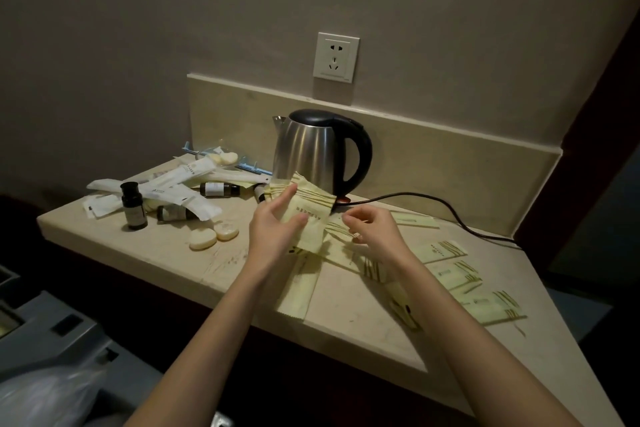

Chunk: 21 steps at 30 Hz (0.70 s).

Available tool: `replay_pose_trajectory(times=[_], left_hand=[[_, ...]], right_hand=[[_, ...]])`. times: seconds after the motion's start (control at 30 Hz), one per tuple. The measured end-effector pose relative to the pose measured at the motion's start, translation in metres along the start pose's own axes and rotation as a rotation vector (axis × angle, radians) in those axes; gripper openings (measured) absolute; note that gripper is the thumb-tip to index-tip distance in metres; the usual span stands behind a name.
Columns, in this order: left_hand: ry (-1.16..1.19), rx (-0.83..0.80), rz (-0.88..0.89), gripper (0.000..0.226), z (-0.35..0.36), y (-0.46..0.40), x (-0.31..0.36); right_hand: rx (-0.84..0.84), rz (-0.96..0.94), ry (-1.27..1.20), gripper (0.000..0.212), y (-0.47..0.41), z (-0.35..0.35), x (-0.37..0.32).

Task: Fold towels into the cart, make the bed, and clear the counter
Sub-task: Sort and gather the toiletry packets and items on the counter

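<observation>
Landmark: steel kettle (pixel 313 149), black lid and handle, standing at the back of the counter (pixel 173 253) against the low backsplash.

Item 1. My left hand (pixel 273 229), in front of the kettle, raised off the counter. Its fingers (pixel 284 196) and thumb grip a stack of pale yellow sachets (pixel 304 218) with green stripes; the stack's top edge overlaps the kettle's base in view.

Item 2. My right hand (pixel 372 229), in front of the kettle and to its right, just beside the held stack. Its fingers (pixel 349 217) are curled over a loose yellow sachet (pixel 337 230) on the counter; I cannot tell whether they pinch it or only touch it.

Item 3. More yellow sachets (pixel 450 276), scattered flat on the counter in front of and to the right of the kettle, some near the front edge.

Item 4. Black power cord (pixel 433 204), running from the kettle's base to the right along the counter.

Item 5. Small dark bottles: one upright (pixel 133 206), well to the left of the kettle; others lying on their sides (pixel 218 189) between it and the kettle.

Item 6. White wrapped packets (pixel 173 184), heaped left of the kettle.

Item 7. Two pale soap bars (pixel 214 235), in front of the bottles, left of the kettle.

Item 8. Wall socket (pixel 336 57), above the kettle.
</observation>
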<state>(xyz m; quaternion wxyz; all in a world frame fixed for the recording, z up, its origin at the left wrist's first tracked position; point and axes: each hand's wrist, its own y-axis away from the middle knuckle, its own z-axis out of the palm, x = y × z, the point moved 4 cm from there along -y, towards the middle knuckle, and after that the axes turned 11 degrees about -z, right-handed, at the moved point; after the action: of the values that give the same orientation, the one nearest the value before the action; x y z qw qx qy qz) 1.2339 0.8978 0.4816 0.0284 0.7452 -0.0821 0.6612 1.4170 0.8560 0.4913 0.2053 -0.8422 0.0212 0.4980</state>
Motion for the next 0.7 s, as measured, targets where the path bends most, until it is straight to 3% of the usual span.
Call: replay_pose_trajectory(times=[0.13, 0.2, 0.43, 0.7], left_hand=[[-0.018, 0.030, -0.027, 0.059, -0.009, -0.009, -0.006], [-0.032, 0.033, -0.028, 0.058, -0.008, -0.010, -0.006], [0.029, 0.028, -0.078, 0.059, -0.008, -0.002, -0.004], [0.020, 0.024, -0.130, 0.057, -0.028, 0.035, 0.004]], right_hand=[[-0.175, 0.068, 0.345, 0.046, -0.010, 0.005, 0.028], [-0.228, 0.074, 0.452, 0.052, -0.014, 0.009, 0.033], [-0.184, -0.027, 0.781, 0.020, -0.016, 0.008, 0.024], [0.135, -0.180, 0.322, 0.017, 0.018, -0.007, -0.018]])
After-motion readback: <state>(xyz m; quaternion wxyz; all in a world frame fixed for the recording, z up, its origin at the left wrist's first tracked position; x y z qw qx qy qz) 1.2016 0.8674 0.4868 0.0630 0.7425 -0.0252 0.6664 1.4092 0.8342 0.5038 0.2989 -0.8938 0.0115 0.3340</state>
